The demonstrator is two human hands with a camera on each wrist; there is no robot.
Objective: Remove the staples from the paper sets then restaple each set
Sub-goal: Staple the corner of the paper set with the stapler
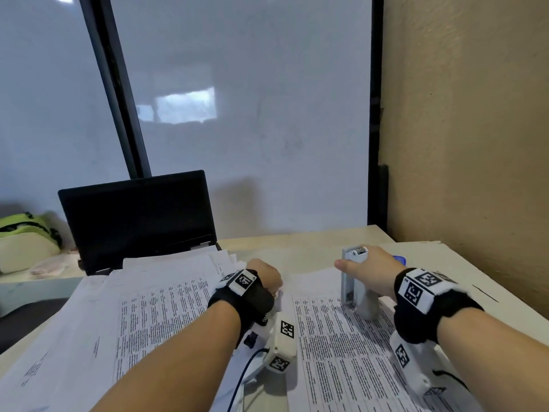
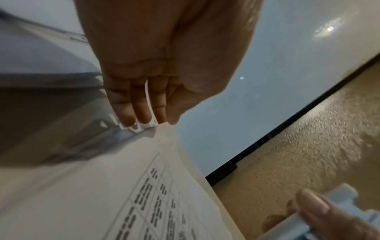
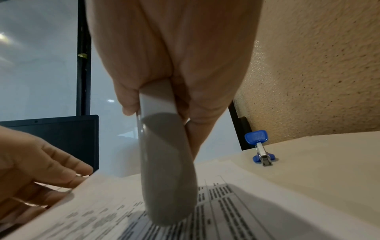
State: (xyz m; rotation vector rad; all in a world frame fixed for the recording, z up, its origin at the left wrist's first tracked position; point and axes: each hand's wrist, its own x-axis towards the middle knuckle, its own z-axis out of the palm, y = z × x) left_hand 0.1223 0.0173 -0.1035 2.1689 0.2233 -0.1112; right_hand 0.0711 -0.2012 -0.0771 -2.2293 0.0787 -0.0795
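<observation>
A grey stapler (image 1: 355,282) was gripped in the right hand (image 1: 370,276), its fingers and thumb curled round the upper end, so that the tool was held tilted with its rounded lower end touching the printed paper set (image 1: 341,337) lying on the table (image 1: 463,269) toward the right edge. In the right wrist view the stapler (image 3: 166,162) was seen pointing down onto the printed sheet (image 3: 236,203), with the right hand (image 3: 174,56) wrapped round its top.

The left hand (image 1: 267,278) was placed at the far left corner of that same paper set. In the left wrist view the fingers (image 2: 141,105) of the left hand (image 2: 164,56) were shown fairly straight and reaching down to the paper's far corner (image 2: 160,138); a thin white strip was seen among the fingertips, but whether it was being pinched could not be told. In the right wrist view the left hand (image 3: 37,170) was seen with relaxed, extended fingers resting at the edge of the sheets.

A larger, loosely fanned pile of printed papers (image 1: 142,307) was spread over the left part of the table, just beside the set being worked on. A dark laptop (image 1: 139,218) was stood open at the far edge behind that pile. A blue staple remover (image 3: 261,146) was lying near the far right corner of the table, close to the textured wall (image 1: 475,114), well apart from the stapler.
</observation>
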